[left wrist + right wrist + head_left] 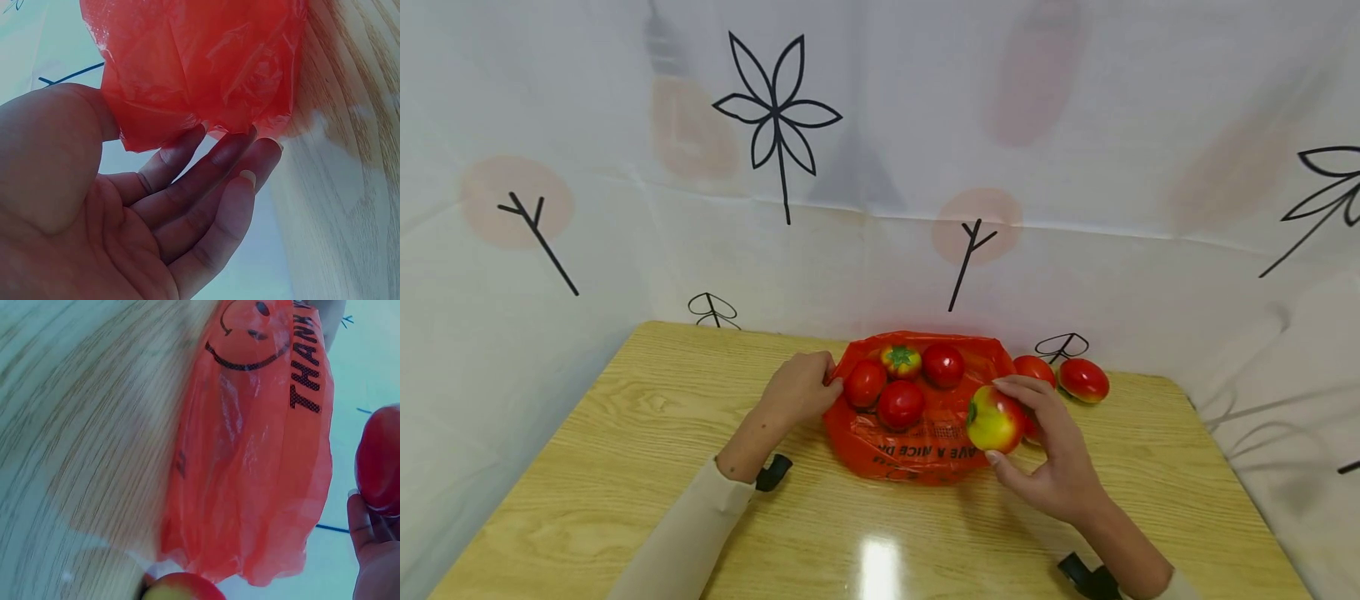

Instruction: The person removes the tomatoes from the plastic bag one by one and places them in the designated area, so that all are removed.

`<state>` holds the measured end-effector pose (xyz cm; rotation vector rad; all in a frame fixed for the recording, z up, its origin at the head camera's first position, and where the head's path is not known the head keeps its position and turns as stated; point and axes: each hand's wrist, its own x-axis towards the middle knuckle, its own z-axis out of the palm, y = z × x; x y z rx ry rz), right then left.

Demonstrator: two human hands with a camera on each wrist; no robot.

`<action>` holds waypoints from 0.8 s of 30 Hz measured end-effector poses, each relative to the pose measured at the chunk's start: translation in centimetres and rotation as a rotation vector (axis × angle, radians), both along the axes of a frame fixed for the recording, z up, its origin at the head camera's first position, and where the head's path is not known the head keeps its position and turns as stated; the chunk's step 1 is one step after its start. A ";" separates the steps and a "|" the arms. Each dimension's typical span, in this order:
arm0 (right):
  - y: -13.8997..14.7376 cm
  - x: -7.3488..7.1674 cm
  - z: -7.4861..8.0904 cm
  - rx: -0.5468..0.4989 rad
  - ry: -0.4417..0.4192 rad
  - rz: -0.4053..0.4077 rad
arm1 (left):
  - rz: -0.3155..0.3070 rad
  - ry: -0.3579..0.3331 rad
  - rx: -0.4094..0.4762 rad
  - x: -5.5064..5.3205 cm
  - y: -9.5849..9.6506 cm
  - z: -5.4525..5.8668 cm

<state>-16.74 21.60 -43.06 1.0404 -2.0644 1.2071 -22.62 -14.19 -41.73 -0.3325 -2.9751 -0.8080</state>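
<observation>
A red plastic bag (857,450) stands with its mouth spread wide, black lettering on its near side. My left hand (797,387) pinches the bag's left rim; in the left wrist view the thumb and fingertips (178,150) meet at the film's edge. Inside lie several shiny red fruits (901,405) and a yellow-red one with a green leafy top (900,360). Over the bag's right side my right hand (1048,454) holds a red-and-yellow apple (996,419) between thumb and fingers. The right wrist view shows the held apple (381,459) at its edge, beside the bag.
To the right of the bag, a red fruit (1082,381) lies on the wooden table (587,467); another (1034,367) sits partly behind my right hand. A printed white cloth (865,267) hangs along the table's back edge.
</observation>
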 end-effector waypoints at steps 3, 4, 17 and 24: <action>0.1 0.0 0.3 0.009 0.025 -0.026 | 0.002 0.003 -0.003 0.0 0.1 0.1; 0.1 0.0 0.4 0.014 0.029 -0.037 | 0.002 0.000 -0.004 0.0 0.1 0.1; 1.8 -0.6 1.2 0.093 0.018 -0.106 | -0.008 -0.013 0.011 0.1 0.1 0.1; 3.5 -1.0 1.4 0.173 -0.049 -0.148 | -0.010 -0.012 0.012 0.2 0.0 0.0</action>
